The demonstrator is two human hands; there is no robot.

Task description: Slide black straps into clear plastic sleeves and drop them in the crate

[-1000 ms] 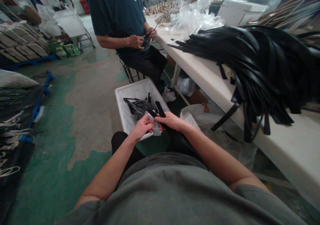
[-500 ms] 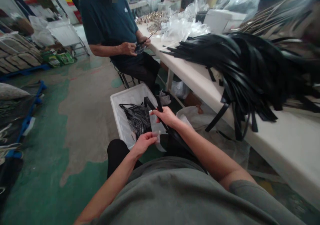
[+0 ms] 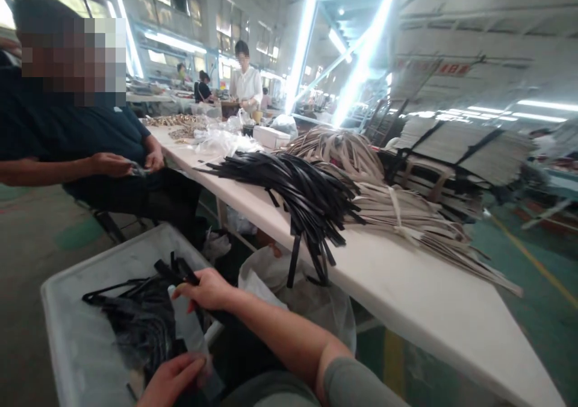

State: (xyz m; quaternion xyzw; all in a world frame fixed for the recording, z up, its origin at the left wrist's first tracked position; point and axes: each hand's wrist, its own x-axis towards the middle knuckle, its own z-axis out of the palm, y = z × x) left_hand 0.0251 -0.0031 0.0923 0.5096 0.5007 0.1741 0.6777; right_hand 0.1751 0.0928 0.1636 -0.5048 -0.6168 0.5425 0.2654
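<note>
I find the right hand (image 3: 208, 289) closed on flat black straps (image 3: 165, 272), left hand (image 3: 174, 378) pinching a translucent plastic sleeve (image 3: 189, 330); open room separates both from the white tabletop edge (image 3: 383, 297).

The head view faces forward (tilted slightly down) along the table (image 3: 433, 292), left grip (image 3: 174, 378) and right grip (image 3: 208, 289) close below.

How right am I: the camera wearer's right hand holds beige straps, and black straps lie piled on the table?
One slip: the head view shows black straps in the right hand, not beige. The strap pile on the table is indeed black.
</note>
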